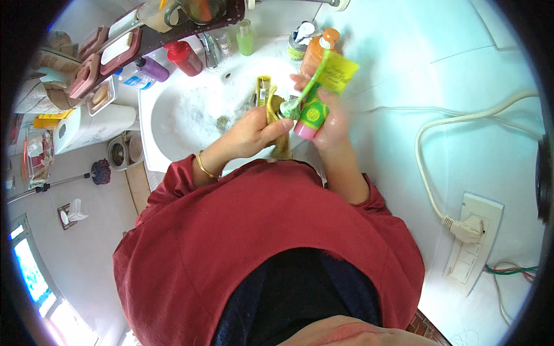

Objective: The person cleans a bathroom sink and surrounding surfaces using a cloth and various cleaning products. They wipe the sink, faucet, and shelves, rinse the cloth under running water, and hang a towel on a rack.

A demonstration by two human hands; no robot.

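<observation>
My left hand (249, 134), with a gold bracelet at the wrist, grips a yellowish-brown cloth (282, 146) over the near right side of the white washbasin (149, 147). My right hand (333, 123) holds a yellow-green squeeze tube (312, 113) with its pink cap down. Along the tube's left side runs a slim light-green item (309, 88) with a pale rounded end; what it is I cannot tell. That end lies close to my left thumb and the cloth. Beyond the cloth, a yellow package with a barcode (262, 91) sits in the basin. Suds cover parts of the bowl.
Along the basin's back stand an orange pump bottle (309, 58), a small jar (296, 47), a green bottle (245, 39), a metal faucet (210, 51) and a red pump bottle (184, 58). A dark shelf (190, 32) overhangs at left. A plugged cable (422, 160) hangs at right.
</observation>
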